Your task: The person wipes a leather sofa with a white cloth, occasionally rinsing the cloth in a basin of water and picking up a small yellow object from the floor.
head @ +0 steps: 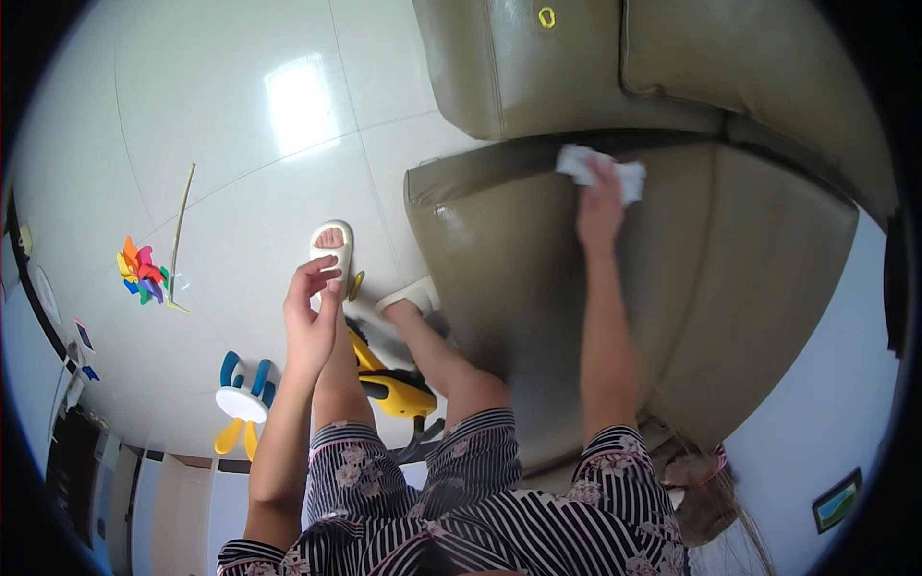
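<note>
My right hand (603, 212) presses a crumpled white tissue or cloth (632, 180) to the olive-brown leather sofa (663, 237), close to the seam between two of its sections. Some motion blur lies over that hand and the cloth. Over the tiled floor, my left hand (311, 306) hangs in the air with curled, parted fingers and nothing in it. Beneath it is a cream slipper (346, 237) on one of my feet; the other slipper (425, 294) is beside the sofa's edge.
A yellow ring-shaped piece (547, 18) lies on the far sofa section. On the floor (238, 187) are a colourful pinwheel (144, 272) and its stick (181, 223). A small white stool (241, 405) stands at left, and a yellow-and-black ride-on toy (403, 394) is between my legs.
</note>
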Tool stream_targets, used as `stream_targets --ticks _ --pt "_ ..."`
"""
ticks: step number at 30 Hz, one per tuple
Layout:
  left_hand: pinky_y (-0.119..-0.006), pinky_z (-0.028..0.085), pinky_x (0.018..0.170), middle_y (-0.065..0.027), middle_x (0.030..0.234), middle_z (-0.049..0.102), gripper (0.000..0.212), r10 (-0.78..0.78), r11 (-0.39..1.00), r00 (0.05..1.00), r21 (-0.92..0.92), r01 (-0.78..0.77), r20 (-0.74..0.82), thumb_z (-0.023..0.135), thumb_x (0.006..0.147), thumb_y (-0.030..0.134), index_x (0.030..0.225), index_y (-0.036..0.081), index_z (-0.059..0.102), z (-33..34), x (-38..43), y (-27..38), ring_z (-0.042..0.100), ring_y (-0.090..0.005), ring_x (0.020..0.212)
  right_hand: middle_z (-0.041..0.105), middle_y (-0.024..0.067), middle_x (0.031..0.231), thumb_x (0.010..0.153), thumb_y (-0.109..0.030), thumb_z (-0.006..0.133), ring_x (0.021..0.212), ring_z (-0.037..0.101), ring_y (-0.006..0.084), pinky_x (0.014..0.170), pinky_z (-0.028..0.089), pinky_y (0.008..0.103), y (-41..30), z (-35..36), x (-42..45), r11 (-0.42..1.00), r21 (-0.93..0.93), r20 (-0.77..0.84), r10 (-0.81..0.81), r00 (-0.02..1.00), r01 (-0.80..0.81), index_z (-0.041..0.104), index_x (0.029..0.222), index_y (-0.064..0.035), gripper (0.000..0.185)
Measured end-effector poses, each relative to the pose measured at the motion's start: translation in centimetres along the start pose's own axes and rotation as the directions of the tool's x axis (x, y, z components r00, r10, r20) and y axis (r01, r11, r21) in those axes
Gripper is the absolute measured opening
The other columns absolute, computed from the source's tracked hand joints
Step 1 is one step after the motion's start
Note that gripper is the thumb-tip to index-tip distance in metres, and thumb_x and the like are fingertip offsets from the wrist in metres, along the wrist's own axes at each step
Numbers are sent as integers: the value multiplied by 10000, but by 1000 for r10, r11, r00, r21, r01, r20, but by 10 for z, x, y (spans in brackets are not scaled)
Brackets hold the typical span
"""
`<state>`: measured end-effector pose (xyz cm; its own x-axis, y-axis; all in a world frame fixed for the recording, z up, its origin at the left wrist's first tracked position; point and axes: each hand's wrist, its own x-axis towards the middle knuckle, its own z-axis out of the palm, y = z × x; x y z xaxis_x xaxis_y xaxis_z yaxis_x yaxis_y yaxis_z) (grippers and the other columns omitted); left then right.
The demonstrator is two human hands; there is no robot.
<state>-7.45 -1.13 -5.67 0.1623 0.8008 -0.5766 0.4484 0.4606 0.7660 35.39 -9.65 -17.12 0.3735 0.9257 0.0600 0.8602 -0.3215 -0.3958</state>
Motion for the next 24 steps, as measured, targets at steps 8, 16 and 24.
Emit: stream_targets --ticks 8,16,24 --pt "-330 479 868 -118 1076 621 256 62 996 995 52 -66 82 517 867 -7 1122 -1 543 -31 -6 15 614 -216 985 565 90 1282 771 20 531 1310 398 316 1068 269 483 -216 56 -77 920 377 190 36 981 -107 610 1159 -129 423" --pt "-325 478 868 -116 1099 615 244 103 988 987 104 -116 125 513 873 -12 1115 -3 541 -64 -2 11 612 -216 988 606 76 893 877 -44 505 833 551 132 749 474 302 -211 54 -92 301 740 463 422 780 -602 562 995 -5 136" --pt "-317 482 853 -117 1105 613 239 80 990 983 104 -98 163 516 881 -5 1118 -9 537 -77 -3 -10 614 -212 993 623 151 889 843 -109 552 894 579 374 751 487 452 -128 28 35 999 -41 14 -22 1000 22 592 918 -20 122"
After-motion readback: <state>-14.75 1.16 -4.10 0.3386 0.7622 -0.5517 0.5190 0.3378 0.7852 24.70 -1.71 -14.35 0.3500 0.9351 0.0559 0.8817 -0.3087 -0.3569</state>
